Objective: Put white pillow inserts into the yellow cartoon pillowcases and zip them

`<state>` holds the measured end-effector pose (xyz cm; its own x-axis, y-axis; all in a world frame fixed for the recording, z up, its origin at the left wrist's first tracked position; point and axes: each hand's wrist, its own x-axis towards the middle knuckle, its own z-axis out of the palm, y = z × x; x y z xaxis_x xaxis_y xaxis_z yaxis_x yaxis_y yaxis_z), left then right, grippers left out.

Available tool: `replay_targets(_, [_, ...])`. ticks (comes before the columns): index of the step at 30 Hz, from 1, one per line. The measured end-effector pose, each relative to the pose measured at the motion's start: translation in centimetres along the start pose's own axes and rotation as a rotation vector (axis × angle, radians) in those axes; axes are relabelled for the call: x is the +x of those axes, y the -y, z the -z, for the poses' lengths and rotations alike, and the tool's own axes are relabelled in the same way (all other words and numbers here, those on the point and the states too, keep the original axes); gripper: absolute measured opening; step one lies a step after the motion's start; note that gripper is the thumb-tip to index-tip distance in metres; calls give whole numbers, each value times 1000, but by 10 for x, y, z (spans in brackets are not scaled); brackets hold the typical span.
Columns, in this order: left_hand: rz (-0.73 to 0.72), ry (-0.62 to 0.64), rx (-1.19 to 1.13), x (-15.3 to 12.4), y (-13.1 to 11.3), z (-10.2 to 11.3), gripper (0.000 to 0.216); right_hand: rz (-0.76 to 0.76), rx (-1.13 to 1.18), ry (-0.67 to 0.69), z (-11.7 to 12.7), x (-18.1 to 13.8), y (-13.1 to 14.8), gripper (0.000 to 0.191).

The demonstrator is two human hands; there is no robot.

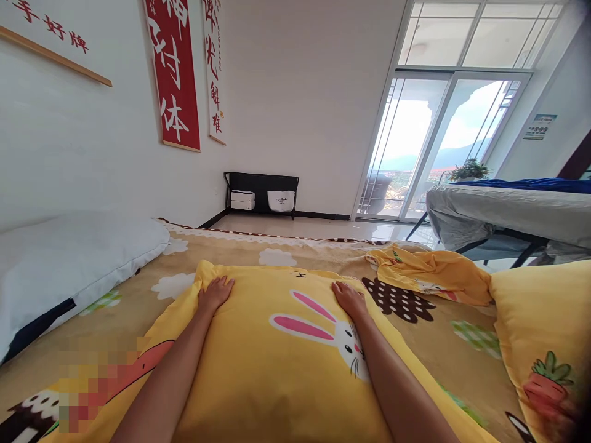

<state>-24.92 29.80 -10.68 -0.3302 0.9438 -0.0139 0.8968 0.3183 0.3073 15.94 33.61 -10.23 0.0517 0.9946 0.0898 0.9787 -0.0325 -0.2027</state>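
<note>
A yellow pillow (249,369) with a white rabbit print lies flat in front of me on the patterned bed sheet (226,246). On its far left corner rests my left hand (217,293), open, palm down with the fingers out. My right hand (349,298) lies open near the far right corner, just above the rabbit's head. Both forearms stretch across the pillow and cover part of its print. Loose yellow cloth spreads out along the pillow's two sides.
A white pillow (83,264) lies at the left. To the right are a crumpled yellow cloth (425,274) and another yellow pillow (545,307) with a carrot print. Beyond the bed stand a low black rack (261,183) and a covered table (517,212) near sliding glass doors.
</note>
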Motion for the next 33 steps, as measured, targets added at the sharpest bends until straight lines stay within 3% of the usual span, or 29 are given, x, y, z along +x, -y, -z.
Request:
replay_targets(3, [-30,-37,23,-17,-13,30,57,60,6,-97,26,-20,15,54])
replay_targets(6, [-134,-100,50,-45,-55,52,50,158,16,-136,48,-41,54,50])
replay_targets(10, [-406,-121,60,-89,-125,38,51,363,34,-128,47,-75,119,44])
replay_targets(12, [-467,-96,72,-104,-134,19,50,442,32,-102,35,-92,129,42])
replay_targets(14, [-428,-85,74,-110,-117,6,54,450,21,-80,22,-104,114,45])
replay_targets(19, [-184,-107,11,-103,-8,3,71,150,-54,-42,0,-104,12,61])
replay_targets(23, [-49,-63,-22,-111,56,0,71,79,-68,2,-11,-106,-42,61])
replay_targets(26, [1,-56,-30,-125,82,-1,67,30,-66,5,-14,-120,-60,61])
replay_targets(29, [64,-32,-14,-136,100,11,61,-48,-96,-1,-4,-136,-83,59])
replay_targets(31, [98,-46,10,-141,104,27,57,-131,-137,-45,11,-143,-99,55])
replay_targets(33, [90,-108,43,-147,92,44,55,-208,-181,-132,29,-147,-104,53])
